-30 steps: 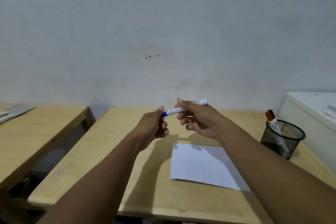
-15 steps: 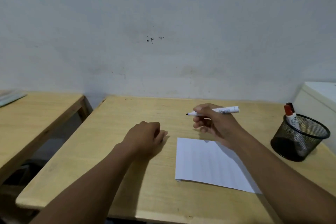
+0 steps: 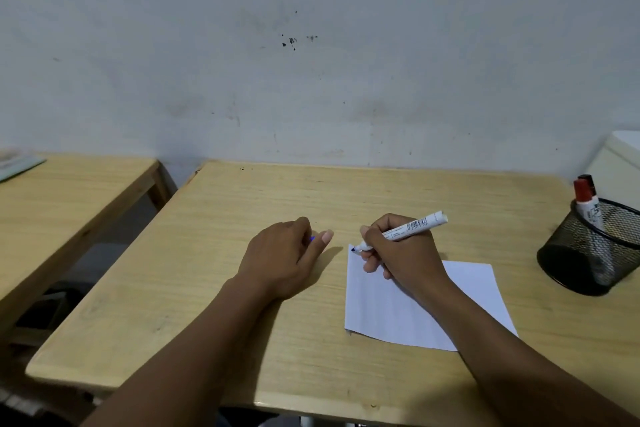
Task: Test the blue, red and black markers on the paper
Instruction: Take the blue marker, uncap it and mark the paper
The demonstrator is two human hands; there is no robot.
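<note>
My right hand [image 3: 403, 253] grips the uncapped blue marker [image 3: 412, 227], a white barrel whose blue tip touches the top left corner of the white paper [image 3: 408, 319]. My left hand [image 3: 284, 256] rests on the wooden desk [image 3: 207, 288] left of the paper, closed around the blue cap [image 3: 312, 238], of which only a sliver shows. A red-capped marker [image 3: 585, 201] stands in the black mesh pen cup [image 3: 588, 250] at the right, with a dark-capped marker [image 3: 588, 178] just behind it.
A second wooden desk [image 3: 69, 204] stands to the left across a gap, with a flat object on its far corner. A white cabinet [image 3: 620, 166] stands behind the pen cup. The wall runs along the desk's far edge.
The cap came off the blue marker and stayed in my left hand, which dropped to the desk. My right hand turned the marker tip down and lowered it onto the paper's corner.
</note>
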